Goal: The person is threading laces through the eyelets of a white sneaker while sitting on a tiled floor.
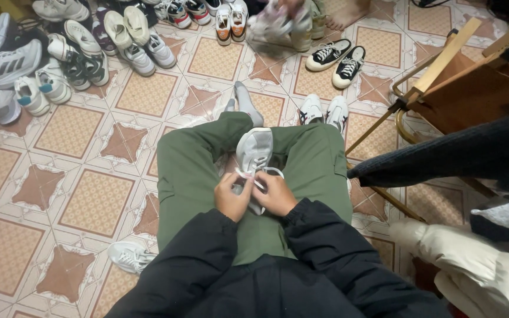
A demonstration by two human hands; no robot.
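A white sneaker (254, 148) lies on my lap between my green trouser legs, toe pointing away from me. My left hand (232, 196) and my right hand (276, 194) are both at its near end, each pinching a white lace (247, 175). The laces loop out on both sides of the shoe. My dark jacket sleeves cover both forearms. My grey-socked feet (244, 101) rest on the tiled floor beyond my knees.
Many sneakers are piled at the top left (60, 47). A black-and-white pair (337, 59) and a white pair (324, 111) stand ahead; one white shoe (129, 256) lies by my left hip. A wooden chair (466, 82) and another person's dark sleeve (460, 156) are at right.
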